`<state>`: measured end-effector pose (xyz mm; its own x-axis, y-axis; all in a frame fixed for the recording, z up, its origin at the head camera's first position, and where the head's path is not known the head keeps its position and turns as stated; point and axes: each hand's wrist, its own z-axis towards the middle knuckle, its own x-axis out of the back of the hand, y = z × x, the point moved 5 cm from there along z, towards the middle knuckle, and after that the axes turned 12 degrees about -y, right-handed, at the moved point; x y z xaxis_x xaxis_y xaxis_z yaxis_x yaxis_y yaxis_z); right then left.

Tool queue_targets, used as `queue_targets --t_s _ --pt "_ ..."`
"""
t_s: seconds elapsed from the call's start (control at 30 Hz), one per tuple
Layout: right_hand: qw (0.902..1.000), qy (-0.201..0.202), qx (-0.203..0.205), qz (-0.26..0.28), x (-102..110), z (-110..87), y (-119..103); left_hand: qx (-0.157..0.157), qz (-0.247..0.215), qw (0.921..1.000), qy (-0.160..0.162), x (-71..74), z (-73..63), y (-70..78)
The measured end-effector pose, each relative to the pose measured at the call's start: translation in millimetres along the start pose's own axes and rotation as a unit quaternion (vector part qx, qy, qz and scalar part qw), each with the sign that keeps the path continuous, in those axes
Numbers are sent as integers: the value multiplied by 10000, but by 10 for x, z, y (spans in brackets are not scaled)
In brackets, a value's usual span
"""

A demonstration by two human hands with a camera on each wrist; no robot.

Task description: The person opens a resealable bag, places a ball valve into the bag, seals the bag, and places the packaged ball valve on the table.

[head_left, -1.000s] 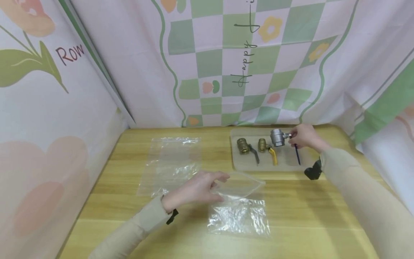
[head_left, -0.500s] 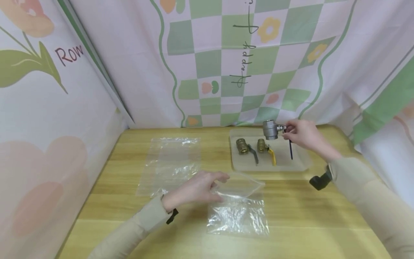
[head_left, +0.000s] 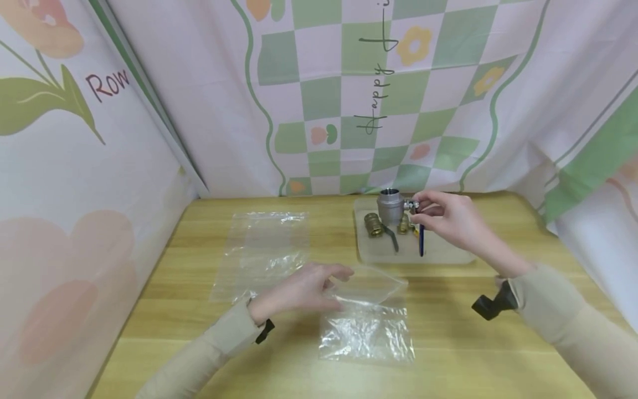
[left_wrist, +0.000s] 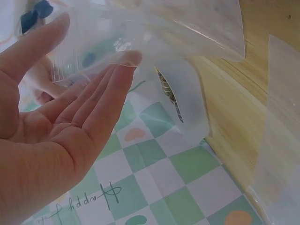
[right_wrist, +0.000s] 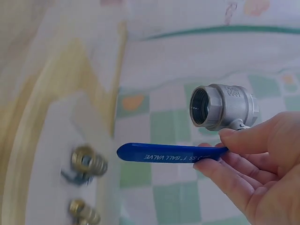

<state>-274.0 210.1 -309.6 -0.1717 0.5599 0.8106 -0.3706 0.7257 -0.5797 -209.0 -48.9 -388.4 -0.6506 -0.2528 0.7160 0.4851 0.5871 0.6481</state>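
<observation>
My right hand (head_left: 451,216) pinches a silver ball valve (head_left: 390,206) by the base of its lever, holding it up over the tray. In the right wrist view its blue handle (right_wrist: 164,153), printed with lettering, points left from the fingertips, and the threaded mouth of the body shows. My left hand (head_left: 304,291) has its thumb and fingers spread at the gaping mouth of a clear zip bag (head_left: 366,335). In the left wrist view the bag's film (left_wrist: 187,21) lies across the straight fingertips.
On the translucent tray (head_left: 448,255) lie a brass valve with a dark lever (head_left: 372,225) and a smaller brass valve (head_left: 404,224), partly hidden by the raised one. Another clear bag (head_left: 264,249) lies flat at left. A patterned curtain (head_left: 324,94) stands behind the table.
My right hand has lifted the silver ball valve and carried it left above the brass valves, its body turning more upright. The left hand and the bag have stayed in place.
</observation>
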Motion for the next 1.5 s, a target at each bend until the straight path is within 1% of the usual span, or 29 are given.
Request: queue_targets --t_s 0.17,0.37,0.5,0.63,0.73,0.8,0.87,0.93,1.03,1.3,1.5 --pt "9985 -88 90 535 -46 -79 -201 -21 -68 10000 9 11 2 9" --pt "9947 4 337 975 -73 -183 -415 -1 -98 9999 23 14 0 12" --pt "9904 35 675 1208 -124 -251 -539 5 -64 10000 -10 7 6 14" --pt "9878 90 997 1190 -197 -306 -637 101 -84 9999 -48 11 14 5" --pt "9837 90 1287 1252 -259 -329 -687 129 -159 9998 -65 24 13 6" --pt "9795 31 1448 1402 -306 -334 -702 71 -202 9997 -67 37 8 10" --pt "9773 -39 1495 1498 -354 -336 -700 13 -222 9997 -49 59 -3 16" --pt "9780 -84 1448 1497 -396 -338 -685 -22 -208 9998 -37 84 -18 24" --pt "9808 -86 1414 1343 -442 -341 -658 -50 -184 9998 -45 115 -32 36" --pt "9815 -113 1662 943 -525 -350 -619 -35 -188 9998 -18 143 -54 27" --pt "9771 -143 2015 663 -571 -400 -628 -64 -274 9996 25 157 -54 11"
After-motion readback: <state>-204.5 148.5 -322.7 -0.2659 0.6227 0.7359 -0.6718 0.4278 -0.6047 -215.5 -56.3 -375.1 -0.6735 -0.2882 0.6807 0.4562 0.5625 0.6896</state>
